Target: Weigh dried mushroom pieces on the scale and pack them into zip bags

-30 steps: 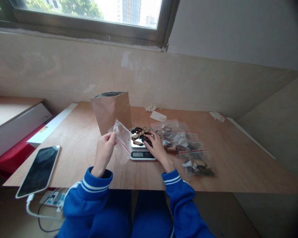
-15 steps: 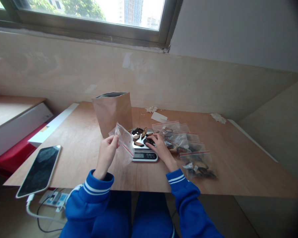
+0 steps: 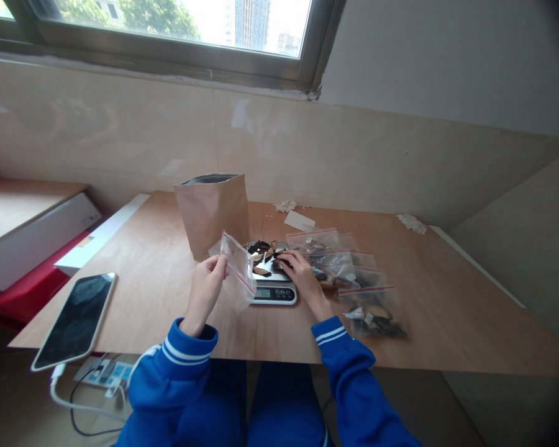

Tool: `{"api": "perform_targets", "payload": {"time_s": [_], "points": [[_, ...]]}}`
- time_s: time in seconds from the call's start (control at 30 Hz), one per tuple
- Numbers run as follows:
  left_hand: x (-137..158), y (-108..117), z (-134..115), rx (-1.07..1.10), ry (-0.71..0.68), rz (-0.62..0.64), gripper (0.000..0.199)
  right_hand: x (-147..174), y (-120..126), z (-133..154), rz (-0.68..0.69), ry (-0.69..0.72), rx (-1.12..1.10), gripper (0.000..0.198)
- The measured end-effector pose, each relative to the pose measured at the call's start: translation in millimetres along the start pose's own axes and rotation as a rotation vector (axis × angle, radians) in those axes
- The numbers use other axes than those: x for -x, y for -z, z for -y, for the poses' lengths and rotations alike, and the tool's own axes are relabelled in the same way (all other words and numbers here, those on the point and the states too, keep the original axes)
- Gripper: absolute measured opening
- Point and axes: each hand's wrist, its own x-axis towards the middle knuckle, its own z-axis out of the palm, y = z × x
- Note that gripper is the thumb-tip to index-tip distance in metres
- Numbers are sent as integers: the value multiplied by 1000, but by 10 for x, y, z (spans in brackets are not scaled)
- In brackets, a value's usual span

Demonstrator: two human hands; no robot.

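My left hand (image 3: 205, 290) pinches the edge of a clear zip-lock bag (image 3: 239, 264) with a red seal line, its mouth tilted beside the scale. A small white kitchen scale (image 3: 274, 295) with a metal top stands in front of me. Dark and tan dried slices (image 3: 261, 271), perhaps dried mushroom, lie scattered over its plate. My right hand (image 3: 305, 282) reaches in from the right, fingers curled down around dark slices at the plate's right side. The fingertips partly hide those pieces.
An upright brown paper pouch (image 3: 212, 214) stands open behind the bag. Filled zip-lock bags (image 3: 375, 310) lie overlapping right of the scale. A phone (image 3: 77, 320) with a cable (image 3: 58, 388) rests at the table's left edge. A white card (image 3: 299, 220) and crumpled tissue (image 3: 285, 206) lie farther back.
My right fingers have drawn closer together over the slices on the plate. My left hand and the bag have shifted slightly right, covering a bit more of the scale's left side.
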Motion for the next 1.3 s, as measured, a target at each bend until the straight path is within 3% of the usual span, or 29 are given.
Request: {"api": "perform_targets", "payload": {"time_s": [0.17, 0.3, 0.4, 0.47, 0.67, 0.8, 0.9, 0.97, 1.03, 1.1, 1.23, 1.3], "points": [[-4, -39, 19, -17, 7, 3, 37, -116, 51, 234, -152, -62, -155, 20], [-4, -86, 21, -43, -4, 13, 38, -251, 83, 655, -290, -346, -591, 32], [-1, -122, 23, -69, -34, 29, 38, -325, 109, 955, -94, -491, -944, 40], [6, -144, 31, -62, -48, 42, 39, -356, 113, 1065, 43, -519, -998, 40], [41, -209, 24, 23, -126, 145, 42, -405, 71, 1087, 136, -506, -558, 27], [33, -224, -23, 91, -131, 138, 43, -418, 135, 1143, 181, -320, -479, 30], [8, -183, -14, 145, -104, 84, 44, -410, 219, 1068, -6, -132, -403, 32], [-12, -140, 23, 191, -74, 60, 43, -386, 218, 911, -170, -100, -295, 36], [-28, -102, 71, 245, -41, 50, 43, -345, 137, 712, -216, -122, -177, 38], [-38, -81, 106, 297, -11, 36, 42, -296, -10, 532, -121, -138, -12, 43], [-30, -75, 85, 402, 46, -12, 40, -223, -299, 336, 153, -182, 298, 80], [-19, -74, 40, 516, 98, -36, 38, -206, -359, 293, 206, -186, 383, 83]]}}
